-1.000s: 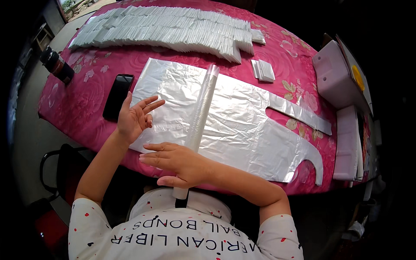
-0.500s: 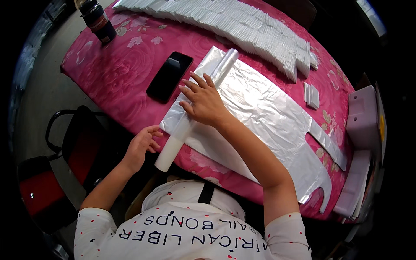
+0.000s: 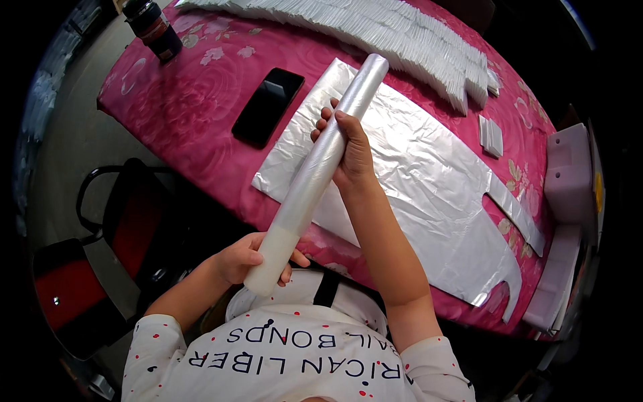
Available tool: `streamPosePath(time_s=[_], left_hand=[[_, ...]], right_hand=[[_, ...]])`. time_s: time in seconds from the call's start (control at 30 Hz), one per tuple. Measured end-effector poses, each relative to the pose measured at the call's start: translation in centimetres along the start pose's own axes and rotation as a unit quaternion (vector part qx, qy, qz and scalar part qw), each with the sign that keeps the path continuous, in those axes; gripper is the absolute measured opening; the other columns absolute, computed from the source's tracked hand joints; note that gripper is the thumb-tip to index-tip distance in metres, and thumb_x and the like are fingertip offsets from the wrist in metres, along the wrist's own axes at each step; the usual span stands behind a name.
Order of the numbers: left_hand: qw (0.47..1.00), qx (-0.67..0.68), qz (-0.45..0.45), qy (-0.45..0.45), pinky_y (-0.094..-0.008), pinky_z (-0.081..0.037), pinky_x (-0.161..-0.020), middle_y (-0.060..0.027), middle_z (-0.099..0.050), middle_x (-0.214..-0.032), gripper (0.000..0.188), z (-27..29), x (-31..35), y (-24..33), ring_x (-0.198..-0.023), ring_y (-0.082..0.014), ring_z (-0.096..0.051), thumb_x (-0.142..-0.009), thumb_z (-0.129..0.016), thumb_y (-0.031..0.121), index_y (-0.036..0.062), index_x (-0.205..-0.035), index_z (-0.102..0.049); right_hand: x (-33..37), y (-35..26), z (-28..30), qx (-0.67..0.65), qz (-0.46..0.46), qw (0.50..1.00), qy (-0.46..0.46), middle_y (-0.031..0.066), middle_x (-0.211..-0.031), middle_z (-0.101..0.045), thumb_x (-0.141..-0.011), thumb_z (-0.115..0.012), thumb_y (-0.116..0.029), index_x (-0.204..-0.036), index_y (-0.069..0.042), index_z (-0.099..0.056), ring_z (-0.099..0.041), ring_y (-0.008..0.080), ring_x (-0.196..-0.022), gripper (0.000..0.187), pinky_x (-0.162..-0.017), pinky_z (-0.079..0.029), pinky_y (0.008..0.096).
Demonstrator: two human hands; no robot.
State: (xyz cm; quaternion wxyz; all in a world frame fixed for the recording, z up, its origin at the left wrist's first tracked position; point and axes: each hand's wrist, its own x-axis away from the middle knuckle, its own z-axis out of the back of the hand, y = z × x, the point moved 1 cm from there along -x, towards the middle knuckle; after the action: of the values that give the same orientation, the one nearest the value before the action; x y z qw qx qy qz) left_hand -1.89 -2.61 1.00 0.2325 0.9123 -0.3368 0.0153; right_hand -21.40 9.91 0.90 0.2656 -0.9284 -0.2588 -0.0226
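Observation:
A long roll of clear plastic film [image 3: 313,175] is held at a slant above the table's front edge. Its lower end shows a bare, milky-white tube. My right hand [image 3: 355,153] is wrapped round the upper middle of the roll, with the thumb on top. Near the lower end, my left hand [image 3: 240,260] grips the tube from the left, its fingers partly hidden underneath. Beneath the roll, silvery-white plastic carrier bags [image 3: 422,194] lie flat and slightly wrinkled, the handle end toward the right.
A black phone [image 3: 268,107] lies left of the bags. Long rows of folded white packets [image 3: 375,43] line the far side, with a small stack [image 3: 491,137] nearer. A dark bottle [image 3: 155,32] stands far left; pale boxes [image 3: 568,177] sit at right. Red-black chairs [image 3: 74,281] are at left.
My right hand, which lay flat on the roll, has closed round it. The roll has come up off the bags toward me, and my left hand has taken hold of its lower end.

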Motion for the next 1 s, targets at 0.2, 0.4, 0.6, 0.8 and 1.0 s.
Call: streamPosePath(time_s=[0.2,0.4,0.6,0.8,1.0], left_hand=[[0.899,-0.387,0.000,0.206,-0.0301,-0.052,-0.068,-0.0151,-0.055,-0.105,0.048,-1.6,-3.7,-0.3,-0.078,-0.0175,-0.061,-0.085,-0.054,0.029,0.0005,-0.121,-0.042],[0.917,-0.306,0.159,0.199,-0.0285,-0.049,-0.056,-0.0068,-0.055,-0.076,0.043,-1.1,-4.2,-2.4,-0.057,-0.0136,-0.056,-0.088,-0.053,0.037,0.0034,-0.113,-0.045],[0.920,-0.271,0.235,0.156,-0.0268,-0.047,-0.055,-0.0057,-0.055,-0.076,0.061,0.7,-1.9,-3.4,-0.058,-0.0121,-0.055,-0.079,-0.064,0.048,0.0030,-0.117,-0.047],[0.921,-0.275,0.232,0.147,-0.0275,-0.049,-0.056,-0.0060,-0.056,-0.078,0.053,0.5,-2.1,-3.5,-0.061,-0.0117,-0.055,-0.081,-0.063,0.043,0.0022,-0.112,-0.046],[0.919,-0.285,0.227,0.154,-0.0281,-0.050,-0.057,-0.0070,-0.057,-0.079,0.054,0.6,-1.6,-3.5,-0.062,-0.0119,-0.055,-0.081,-0.063,0.041,0.0009,-0.113,-0.046]], right_hand=[[5.3,-2.2,1.6,0.212,0.062,0.964,0.145,0.0108,-0.087,-0.054,-0.076,-0.068,-0.017,-0.112,-0.002,-0.038,-0.057,0.0161,-0.076,0.049,-0.067,-0.051,0.0311],[7.1,-5.3,6.8,0.191,0.095,0.961,0.174,0.0108,-0.093,-0.055,-0.078,-0.069,-0.018,-0.110,0.001,-0.040,-0.059,0.0161,-0.080,0.047,-0.069,-0.051,0.0303],[7.7,-16.7,12.3,0.429,0.214,0.830,0.285,0.0045,-0.088,-0.061,-0.084,-0.059,-0.021,-0.106,0.000,-0.055,-0.056,0.0107,-0.077,0.030,-0.066,-0.046,0.0236],[9.0,-17.1,12.2,0.530,0.011,0.835,0.149,-0.0005,-0.085,-0.063,-0.085,-0.059,-0.030,-0.092,-0.005,-0.064,-0.048,0.0028,-0.062,0.026,-0.058,-0.039,0.0177],[8.9,-15.3,11.1,0.583,-0.039,0.809,0.063,-0.0020,-0.066,-0.056,-0.084,-0.063,-0.022,-0.080,-0.003,-0.062,-0.046,0.0038,-0.056,0.019,-0.051,-0.038,0.0196]])
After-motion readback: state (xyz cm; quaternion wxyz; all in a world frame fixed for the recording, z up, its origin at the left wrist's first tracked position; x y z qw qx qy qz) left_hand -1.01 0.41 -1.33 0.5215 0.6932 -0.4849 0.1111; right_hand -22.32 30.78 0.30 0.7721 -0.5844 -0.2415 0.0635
